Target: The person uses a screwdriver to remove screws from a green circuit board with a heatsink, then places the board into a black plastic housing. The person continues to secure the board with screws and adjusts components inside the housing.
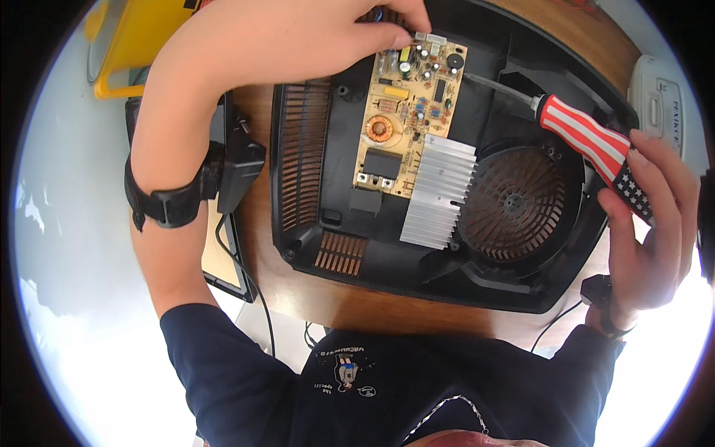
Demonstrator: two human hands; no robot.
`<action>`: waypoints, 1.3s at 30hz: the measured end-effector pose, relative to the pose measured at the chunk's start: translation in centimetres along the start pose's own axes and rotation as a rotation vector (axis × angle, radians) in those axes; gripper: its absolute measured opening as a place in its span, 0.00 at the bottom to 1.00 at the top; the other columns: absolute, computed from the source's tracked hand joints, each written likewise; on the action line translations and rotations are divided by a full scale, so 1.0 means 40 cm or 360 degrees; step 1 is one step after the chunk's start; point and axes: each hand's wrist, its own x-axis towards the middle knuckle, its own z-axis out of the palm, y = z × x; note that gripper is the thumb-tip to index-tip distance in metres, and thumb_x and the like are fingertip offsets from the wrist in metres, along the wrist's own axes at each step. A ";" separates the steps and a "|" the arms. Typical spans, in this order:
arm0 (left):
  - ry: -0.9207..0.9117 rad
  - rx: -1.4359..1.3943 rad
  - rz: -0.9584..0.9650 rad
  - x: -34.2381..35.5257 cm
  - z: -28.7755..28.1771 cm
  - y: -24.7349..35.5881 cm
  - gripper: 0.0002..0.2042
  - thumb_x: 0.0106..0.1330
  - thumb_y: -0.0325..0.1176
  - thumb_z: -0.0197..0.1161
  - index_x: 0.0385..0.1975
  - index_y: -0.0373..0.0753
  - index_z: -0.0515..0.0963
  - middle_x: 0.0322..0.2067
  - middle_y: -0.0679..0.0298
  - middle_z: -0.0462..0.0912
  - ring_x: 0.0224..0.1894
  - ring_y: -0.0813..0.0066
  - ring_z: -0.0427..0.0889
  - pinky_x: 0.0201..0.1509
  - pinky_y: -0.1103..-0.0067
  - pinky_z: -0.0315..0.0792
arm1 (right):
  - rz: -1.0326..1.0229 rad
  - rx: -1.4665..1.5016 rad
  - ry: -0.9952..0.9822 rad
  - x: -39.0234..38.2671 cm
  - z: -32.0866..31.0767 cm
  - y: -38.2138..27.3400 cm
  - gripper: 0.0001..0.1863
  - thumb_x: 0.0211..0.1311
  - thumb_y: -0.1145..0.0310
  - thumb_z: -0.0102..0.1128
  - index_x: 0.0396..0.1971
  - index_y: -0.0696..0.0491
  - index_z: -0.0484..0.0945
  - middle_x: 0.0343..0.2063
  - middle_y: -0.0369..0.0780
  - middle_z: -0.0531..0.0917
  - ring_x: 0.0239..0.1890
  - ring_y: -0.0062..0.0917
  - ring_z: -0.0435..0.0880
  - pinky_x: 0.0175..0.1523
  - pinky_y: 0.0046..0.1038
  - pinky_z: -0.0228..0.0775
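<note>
A tan circuit board [406,112] with a copper coil, capacitors and a finned silver heat sink [439,192] lies in a black plastic housing [342,257]. My left hand [398,22] reaches across to the board's far end, thumb and a finger closed at its edge by the white connectors; its other fingers are hidden or out of view. In my right hand [652,216] is a screwdriver [585,134], its handle red-and-white striped with white stars on dark blue. The fingers wrap the handle's end. Its metal shaft points left, the tip at the board's right edge.
The housing has a round fan grille [514,201] and slotted vents [304,160], and rests on a wooden table [372,302]. At the far left is a yellow frame-like object [119,52]; a white device [659,104] stands at the right. A black cable [257,287] hangs near my left arm.
</note>
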 end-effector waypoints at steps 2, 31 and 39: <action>0.0040 -0.0010 0.0026 -0.003 0.006 -0.009 0.12 0.71 0.31 0.65 0.51 0.35 0.84 0.48 0.51 0.77 0.56 0.52 0.76 0.62 0.66 0.70 | 0.0020 0.0025 0.0019 -0.002 0.003 -0.001 0.27 0.58 0.73 0.76 0.59 0.56 0.80 0.55 0.48 0.86 0.56 0.41 0.86 0.59 0.36 0.82; 0.0326 -0.0224 0.0180 -0.028 0.053 -0.067 0.15 0.60 0.37 0.79 0.38 0.37 0.80 0.56 0.52 0.72 0.60 0.51 0.72 0.65 0.64 0.68 | 0.0115 0.0135 0.0170 -0.002 0.028 -0.020 0.23 0.59 0.69 0.76 0.55 0.56 0.81 0.54 0.47 0.85 0.55 0.39 0.85 0.56 0.35 0.81; 0.0400 -0.0203 0.0102 -0.026 0.064 -0.065 0.16 0.59 0.38 0.79 0.41 0.36 0.84 0.57 0.49 0.74 0.61 0.50 0.73 0.65 0.63 0.69 | 0.0102 0.0109 0.0126 0.001 0.017 -0.023 0.24 0.60 0.66 0.76 0.54 0.57 0.82 0.53 0.48 0.86 0.54 0.41 0.86 0.56 0.35 0.81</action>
